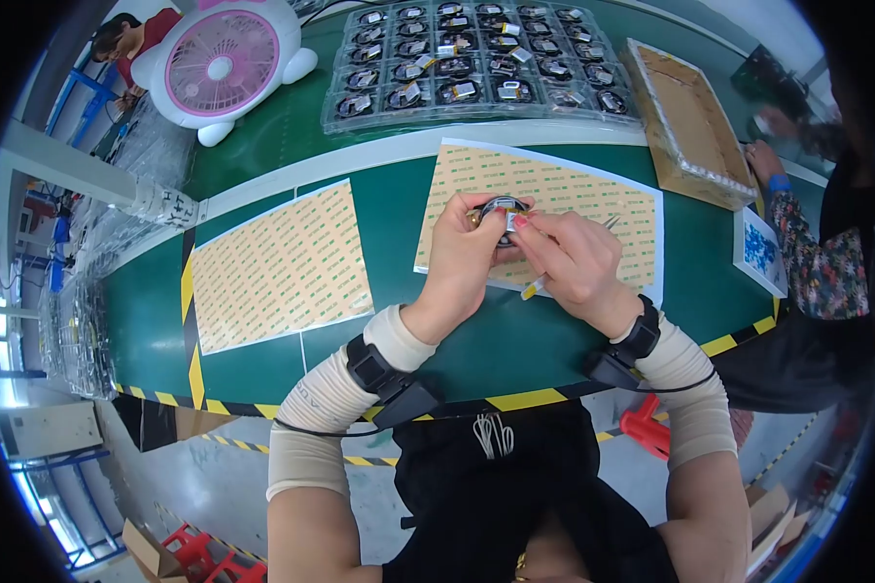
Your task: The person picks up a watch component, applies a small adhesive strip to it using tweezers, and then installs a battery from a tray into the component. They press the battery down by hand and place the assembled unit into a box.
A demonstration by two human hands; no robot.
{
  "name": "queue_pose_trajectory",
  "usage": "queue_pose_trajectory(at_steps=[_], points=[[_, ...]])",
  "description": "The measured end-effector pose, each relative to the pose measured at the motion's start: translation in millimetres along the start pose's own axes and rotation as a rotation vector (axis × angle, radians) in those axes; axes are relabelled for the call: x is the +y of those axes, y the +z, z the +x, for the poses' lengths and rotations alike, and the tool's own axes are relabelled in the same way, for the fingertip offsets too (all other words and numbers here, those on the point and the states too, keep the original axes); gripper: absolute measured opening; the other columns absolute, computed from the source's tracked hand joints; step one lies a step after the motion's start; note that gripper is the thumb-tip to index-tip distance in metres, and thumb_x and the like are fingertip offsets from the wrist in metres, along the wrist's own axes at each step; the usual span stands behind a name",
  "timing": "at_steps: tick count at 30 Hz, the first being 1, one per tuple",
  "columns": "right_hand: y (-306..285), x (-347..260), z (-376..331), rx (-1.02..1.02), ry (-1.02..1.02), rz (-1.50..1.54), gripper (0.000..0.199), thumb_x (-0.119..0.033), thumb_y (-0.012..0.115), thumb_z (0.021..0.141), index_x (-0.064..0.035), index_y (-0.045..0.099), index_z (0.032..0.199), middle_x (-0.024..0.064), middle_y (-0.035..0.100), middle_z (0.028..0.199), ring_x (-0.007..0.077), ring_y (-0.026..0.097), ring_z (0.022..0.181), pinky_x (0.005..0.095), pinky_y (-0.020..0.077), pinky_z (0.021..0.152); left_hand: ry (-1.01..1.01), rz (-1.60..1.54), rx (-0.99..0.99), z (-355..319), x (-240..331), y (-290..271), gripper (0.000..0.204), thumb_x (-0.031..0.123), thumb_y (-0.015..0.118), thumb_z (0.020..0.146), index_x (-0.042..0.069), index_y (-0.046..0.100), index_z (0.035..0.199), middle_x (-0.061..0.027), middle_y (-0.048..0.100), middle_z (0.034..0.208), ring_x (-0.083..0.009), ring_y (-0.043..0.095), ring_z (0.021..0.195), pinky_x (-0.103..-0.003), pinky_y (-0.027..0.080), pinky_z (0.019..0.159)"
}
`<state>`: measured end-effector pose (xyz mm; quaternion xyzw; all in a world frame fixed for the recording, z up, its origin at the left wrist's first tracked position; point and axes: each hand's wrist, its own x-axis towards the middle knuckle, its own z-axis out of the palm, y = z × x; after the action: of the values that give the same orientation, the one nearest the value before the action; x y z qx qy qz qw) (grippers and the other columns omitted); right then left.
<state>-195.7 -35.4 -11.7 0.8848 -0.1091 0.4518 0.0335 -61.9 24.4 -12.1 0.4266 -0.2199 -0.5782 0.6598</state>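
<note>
Two hands (515, 257) on small round part (502, 208) (above tan sheet (593, 209)).

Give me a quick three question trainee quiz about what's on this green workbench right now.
1. True or false: both hands, left hand and right hand, meet at the small round part.
2. What lies under the hands? A) sticker sheet B) cardboard box C) pink fan
3. Fill in: the clear tray of parts lies between the fan and the ____.

Key: 1 true; 2 A; 3 cardboard box.
</note>
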Motion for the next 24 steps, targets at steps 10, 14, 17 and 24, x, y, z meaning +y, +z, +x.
queue_pose_trajectory(at_steps=[10,14,17,24], points=[[3,1,2,0.083,0.059,0.046,0.023,0.0,0.068,0.062,-0.0028,0.064,0.084,0.0074,0.059,0.08,0.0174,0.057,0.056,0.026,0.0421,0.043,0.015,-0.063,-0.059,-6,0,0,0.018,0.004,0.043,0.089,0.002,0.04,0.106,-0.013,0.057,0.105,-0.017,0.06,0.086,-0.03,0.053,0.072],[0,-1,2,0.028,0.132,0.072,0.023,0.0,0.067,0.067,-0.0027,0.063,0.089,0.0067,0.059,0.082,0.0121,0.058,0.059,0.0232,0.0407,0.045,0.079,-0.014,-0.124,-5,-2,-1,0.02,0.0,0.041,0.088,0.002,0.039,0.107,-0.0128,0.055,0.106,-0.0179,0.058,0.09,-0.031,0.052,0.077],[-3,1,4,0.047,0.675,0.548,0.024,-0.001,0.064,0.074,-0.0027,0.061,0.097,0.0053,0.06,0.085,0.0065,0.054,0.059,0.0191,0.039,0.048,0.112,0.031,-0.168,-4,1,3,0.022,-0.004,0.04,0.087,0.002,0.039,0.108,-0.0129,0.054,0.105,-0.0194,0.058,0.094,-0.034,0.051,0.082],[-20,16,16,-0.247,1.185,1.135,0.026,-0.006,0.062,0.08,0.0027,0.058,0.105,0.0026,0.061,0.084,0.0042,0.052,0.06,0.0179,0.0385,0.048,0.114,0.07,-0.287,-1,4,1,0.025,-0.009,0.041,0.084,0.0,0.039,0.107,-0.0125,0.053,0.103,-0.0198,0.057,0.096,-0.037,0.05,0.088]])
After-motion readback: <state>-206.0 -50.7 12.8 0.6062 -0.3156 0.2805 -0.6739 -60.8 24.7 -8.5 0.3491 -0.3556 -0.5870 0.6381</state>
